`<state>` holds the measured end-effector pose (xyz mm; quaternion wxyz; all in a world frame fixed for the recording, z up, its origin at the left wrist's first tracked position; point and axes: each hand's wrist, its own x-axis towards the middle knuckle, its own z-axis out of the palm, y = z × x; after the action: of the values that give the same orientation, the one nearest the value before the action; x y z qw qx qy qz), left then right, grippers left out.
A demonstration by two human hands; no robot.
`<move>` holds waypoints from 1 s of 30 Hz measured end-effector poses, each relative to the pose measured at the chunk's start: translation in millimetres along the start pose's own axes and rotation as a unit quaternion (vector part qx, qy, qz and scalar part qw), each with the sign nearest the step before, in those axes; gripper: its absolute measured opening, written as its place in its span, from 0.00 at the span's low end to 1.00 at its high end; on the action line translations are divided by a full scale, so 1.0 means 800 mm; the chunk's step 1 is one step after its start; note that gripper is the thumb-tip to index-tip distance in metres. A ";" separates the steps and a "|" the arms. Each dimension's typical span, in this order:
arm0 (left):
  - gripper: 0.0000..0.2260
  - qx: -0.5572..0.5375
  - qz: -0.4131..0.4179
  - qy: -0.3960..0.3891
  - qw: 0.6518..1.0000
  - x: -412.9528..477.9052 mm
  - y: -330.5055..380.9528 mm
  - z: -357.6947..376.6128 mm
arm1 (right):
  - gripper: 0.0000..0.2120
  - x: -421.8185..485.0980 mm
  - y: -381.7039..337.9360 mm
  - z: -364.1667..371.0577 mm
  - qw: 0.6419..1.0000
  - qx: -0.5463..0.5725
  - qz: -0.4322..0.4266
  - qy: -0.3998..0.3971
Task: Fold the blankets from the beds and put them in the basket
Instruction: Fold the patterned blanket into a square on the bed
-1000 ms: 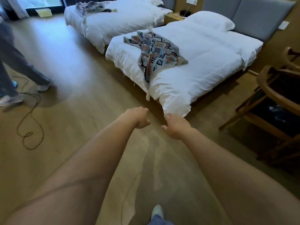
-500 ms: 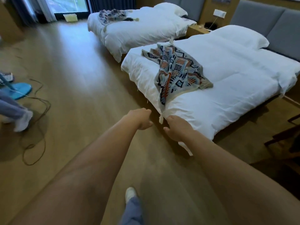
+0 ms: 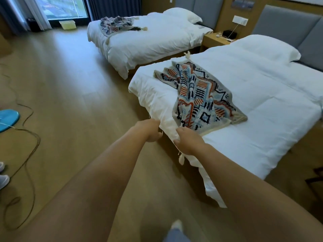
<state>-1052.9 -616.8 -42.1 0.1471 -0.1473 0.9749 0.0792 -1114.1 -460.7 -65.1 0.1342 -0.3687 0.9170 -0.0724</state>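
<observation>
Patterned blanket (image 3: 197, 96) lies crumpled on the white duvet (image 3: 262, 102), just beyond both hands. Left hand (image 3: 150, 130) and right hand (image 3: 188, 142) curl at the duvet's corner; whether they grip cloth, I cannot tell. Second blanket (image 3: 118, 25) lies on the far bed (image 3: 148, 42), well beyond; wood floor (image 3: 70, 84) spreads below the left hand.

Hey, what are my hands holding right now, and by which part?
Cannot be told for sure. The right hand curls over the near corner of the blanket, above a tassel; the left hand is curled beside the duvet, its grip hidden.
</observation>
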 end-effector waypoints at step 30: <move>0.24 0.034 0.019 -0.045 0.998 0.736 -0.138 -0.136 | 0.22 0.703 0.193 -0.099 0.996 0.014 0.019 -0.082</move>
<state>-1585.0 -898.1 -134.3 0.1946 -0.1202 0.9719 0.0550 -1628.4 -738.0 -133.9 0.2150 -0.3538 0.9088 -0.0519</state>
